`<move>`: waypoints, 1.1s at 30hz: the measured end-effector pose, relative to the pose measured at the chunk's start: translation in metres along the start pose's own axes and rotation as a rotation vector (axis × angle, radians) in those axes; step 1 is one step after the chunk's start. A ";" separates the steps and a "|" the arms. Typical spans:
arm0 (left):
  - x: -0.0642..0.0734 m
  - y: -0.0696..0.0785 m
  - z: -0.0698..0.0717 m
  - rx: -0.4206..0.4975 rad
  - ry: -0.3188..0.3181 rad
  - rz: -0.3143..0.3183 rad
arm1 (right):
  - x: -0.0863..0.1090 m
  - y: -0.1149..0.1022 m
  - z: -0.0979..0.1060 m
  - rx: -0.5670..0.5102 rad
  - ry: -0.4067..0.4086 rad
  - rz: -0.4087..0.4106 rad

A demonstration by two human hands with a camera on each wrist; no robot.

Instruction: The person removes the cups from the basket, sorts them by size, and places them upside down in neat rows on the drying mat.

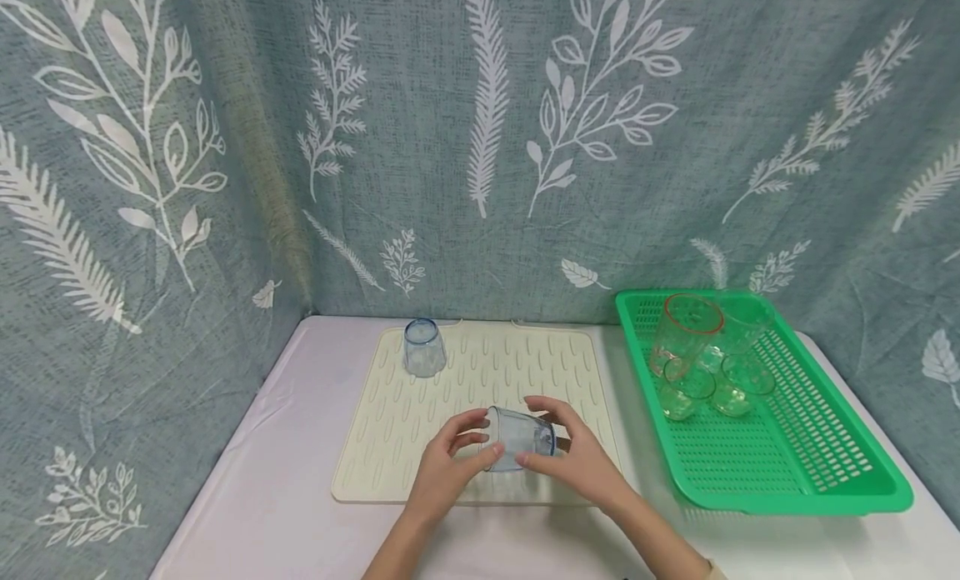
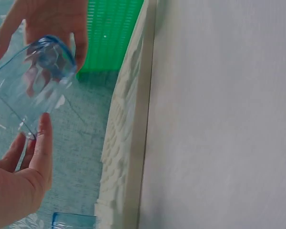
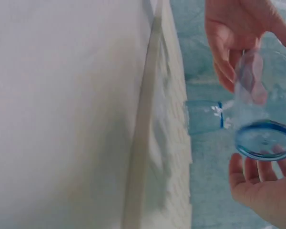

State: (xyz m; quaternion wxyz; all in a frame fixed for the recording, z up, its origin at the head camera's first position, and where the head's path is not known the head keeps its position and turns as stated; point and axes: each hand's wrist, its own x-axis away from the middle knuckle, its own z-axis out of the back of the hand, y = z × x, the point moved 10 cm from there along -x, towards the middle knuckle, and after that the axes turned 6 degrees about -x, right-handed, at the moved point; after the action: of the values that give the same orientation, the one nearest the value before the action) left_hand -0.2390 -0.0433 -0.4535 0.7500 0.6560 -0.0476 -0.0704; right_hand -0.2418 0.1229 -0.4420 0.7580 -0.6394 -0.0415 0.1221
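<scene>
A clear drinking glass (image 1: 517,440) with a blue-tinted base lies sideways in the air over the front of the cream drying mat (image 1: 390,455). My left hand (image 1: 450,465) holds its mouth end, thumb and fingertips at the rim. From the other side my right hand (image 1: 581,459) grips the blue base (image 3: 264,143), fingers on the far side and thumb on the near side. In the left wrist view the glass slants between both hands. A second such glass (image 1: 424,352) stands mouth down at the mat's back left.
To the right, a green plastic basket (image 1: 663,447) contains several clear glasses, among them a tall one with a red rim (image 1: 693,313). White cloth (image 1: 255,497) covers the table. A patterned teal curtain (image 1: 420,147) hangs behind and at both sides.
</scene>
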 end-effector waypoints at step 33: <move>0.000 -0.017 0.056 -0.435 0.035 -0.059 | -0.023 0.037 -0.013 -0.503 0.054 -0.280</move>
State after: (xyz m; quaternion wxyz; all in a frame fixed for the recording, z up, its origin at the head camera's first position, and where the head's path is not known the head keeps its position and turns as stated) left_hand -0.2488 -0.1007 -0.4627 0.8721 0.4811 0.0007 -0.0896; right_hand -0.2665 0.1103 -0.4781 0.5860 -0.7983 -0.1379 -0.0148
